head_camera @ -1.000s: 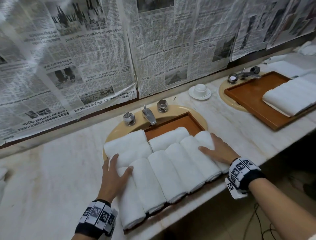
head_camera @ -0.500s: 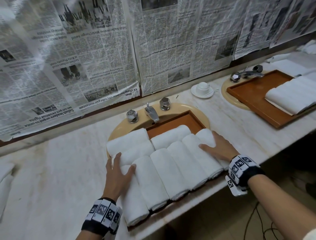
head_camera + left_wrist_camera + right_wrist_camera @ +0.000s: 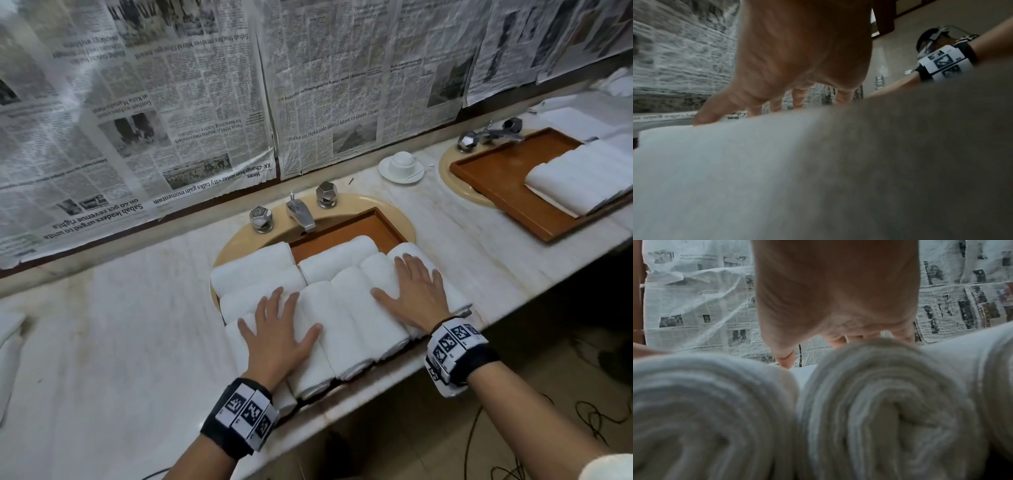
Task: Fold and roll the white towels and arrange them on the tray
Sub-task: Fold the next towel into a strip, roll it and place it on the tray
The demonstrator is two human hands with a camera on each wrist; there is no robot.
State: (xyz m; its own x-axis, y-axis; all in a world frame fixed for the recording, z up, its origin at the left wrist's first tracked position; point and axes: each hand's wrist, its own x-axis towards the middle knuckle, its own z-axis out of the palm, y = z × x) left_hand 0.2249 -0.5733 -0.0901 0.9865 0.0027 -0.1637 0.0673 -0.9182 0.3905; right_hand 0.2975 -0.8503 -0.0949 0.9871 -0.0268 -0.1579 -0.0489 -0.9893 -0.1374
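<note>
Head view: both hands flat on rolled towels [image 3: 346, 318], which fill the near part of the tray [image 3: 373, 222].
Left hand [image 3: 277, 335]: palm down, fingers spread and straight, resting across the two left-most near rolls; gripping nothing.
Right hand [image 3: 416, 291]: palm down, fingers spread, pressing on the right-hand rolls; gripping nothing.
Towels: near row of rolls side by side, touching, ends toward the near counter edge; more rolls lying crosswise behind them at far left and far centre.
Tray: brown, set over the basin [image 3: 404, 219]; bare floor showing only at the far right corner.
Tap [image 3: 299, 214]: just beyond the tray, a faceted knob on each side.
Second tray [image 3: 496, 192]: well to the right, over another basin, carrying flat folded towels [image 3: 579, 178].
Cup [image 3: 401, 161]: upside down on a saucer, on the counter [image 3: 120, 335] between the two basins.
Wall: covered with newspaper [image 3: 191, 102].
Left wrist view: straight fingers [image 3: 709, 113] lying on white cloth; blurred.
Right wrist view: spiral ends of two rolls [image 3: 885, 415] close up, fingers reaching over their tops.
</note>
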